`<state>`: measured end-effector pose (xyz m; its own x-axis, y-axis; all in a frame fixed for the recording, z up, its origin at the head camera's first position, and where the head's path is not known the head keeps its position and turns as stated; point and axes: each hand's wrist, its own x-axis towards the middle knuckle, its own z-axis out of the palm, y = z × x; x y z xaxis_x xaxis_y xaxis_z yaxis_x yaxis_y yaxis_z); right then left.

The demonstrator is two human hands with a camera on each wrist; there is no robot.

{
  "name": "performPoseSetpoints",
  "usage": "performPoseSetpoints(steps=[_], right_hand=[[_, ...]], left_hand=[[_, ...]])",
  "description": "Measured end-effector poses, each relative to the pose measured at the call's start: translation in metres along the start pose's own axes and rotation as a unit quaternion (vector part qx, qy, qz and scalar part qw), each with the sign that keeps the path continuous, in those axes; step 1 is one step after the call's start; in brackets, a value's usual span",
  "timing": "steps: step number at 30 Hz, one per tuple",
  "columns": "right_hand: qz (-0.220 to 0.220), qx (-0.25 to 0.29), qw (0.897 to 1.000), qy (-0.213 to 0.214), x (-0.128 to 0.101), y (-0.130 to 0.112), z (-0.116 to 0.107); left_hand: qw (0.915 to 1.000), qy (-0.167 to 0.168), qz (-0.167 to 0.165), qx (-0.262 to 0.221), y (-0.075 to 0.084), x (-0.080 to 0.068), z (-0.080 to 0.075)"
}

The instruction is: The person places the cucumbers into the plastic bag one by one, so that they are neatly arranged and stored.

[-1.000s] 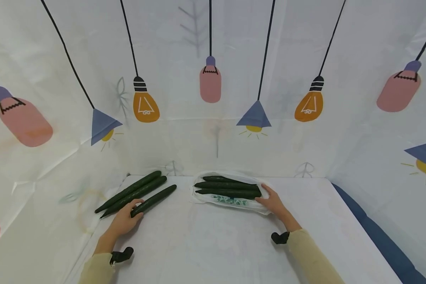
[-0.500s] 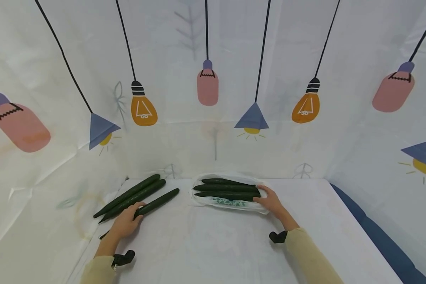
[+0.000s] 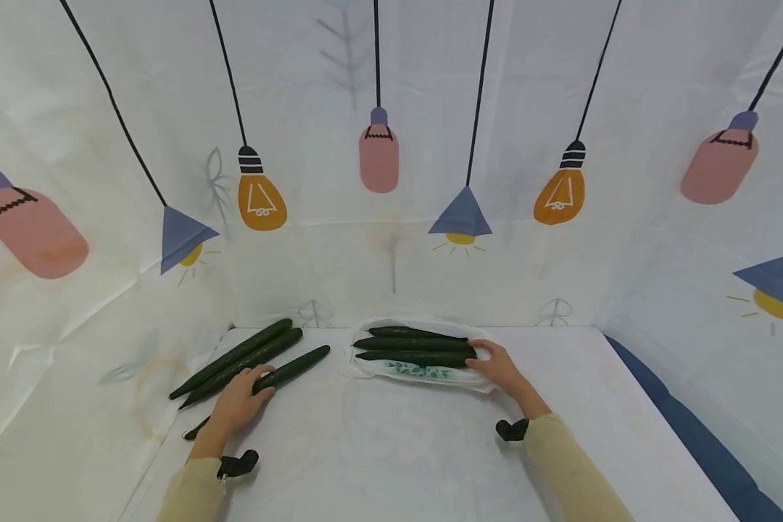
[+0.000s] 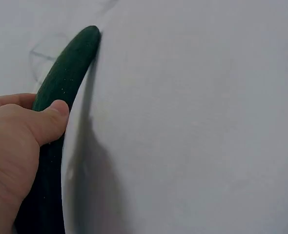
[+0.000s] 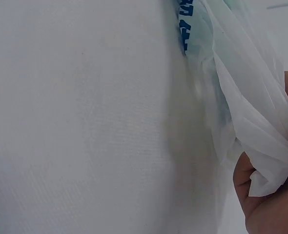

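My left hand (image 3: 238,402) grips a long dark green cucumber (image 3: 303,365) around its middle. Its near end shows past my wrist, and its far end points away to the right. In the left wrist view the thumb lies along the side of this cucumber (image 4: 66,78), which casts a shadow on the white surface. Farther right, my right hand (image 3: 501,368) holds the end of a white plastic bag (image 3: 367,370) with green print. Gathered plastic (image 5: 261,131) is pinched between the fingers in the right wrist view. Three cucumbers (image 3: 417,345) lie at the bag in the head view.
Left of the held cucumber, two more cucumbers (image 3: 251,362) lie side by side on the white table (image 3: 391,449). A white sheet (image 3: 326,261) printed with lamps hangs behind and at both sides. Dark blue material (image 3: 681,428) shows beyond the table's right edge.
The left hand and its cucumber have shifted slightly right, away from the two beside it, and the near end has come into view. The right hand has stayed at the bag.
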<state>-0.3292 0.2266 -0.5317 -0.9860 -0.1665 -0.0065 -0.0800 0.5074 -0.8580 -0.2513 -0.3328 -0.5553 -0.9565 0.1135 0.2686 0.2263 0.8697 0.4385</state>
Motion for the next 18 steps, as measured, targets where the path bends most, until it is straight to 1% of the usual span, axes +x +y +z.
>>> performPoseSetpoints(steps=[4, 7, 10, 15, 18], right_hand=[[-0.003, -0.023, 1.000, -0.002, 0.005, -0.002, -0.006], [0.007, -0.044, 0.999, -0.005, 0.009, -0.005, -0.008], [0.017, -0.056, 0.998, -0.008, 0.011, -0.007, -0.009], [0.030, -0.044, 0.998, -0.031, 0.014, -0.007, -0.012], [0.036, -0.039, 0.998, -0.040, 0.016, -0.007, -0.013]], left_hand=[[0.9997, 0.007, 0.023, -0.001, 0.008, 0.009, -0.006], [0.9995, 0.006, 0.032, -0.002, 0.012, 0.012, -0.010], [0.9989, 0.012, 0.042, -0.015, 0.015, 0.016, -0.013], [0.9956, 0.041, 0.074, -0.041, 0.026, 0.028, -0.013], [0.9939, 0.046, 0.088, -0.047, 0.037, 0.036, -0.011]])
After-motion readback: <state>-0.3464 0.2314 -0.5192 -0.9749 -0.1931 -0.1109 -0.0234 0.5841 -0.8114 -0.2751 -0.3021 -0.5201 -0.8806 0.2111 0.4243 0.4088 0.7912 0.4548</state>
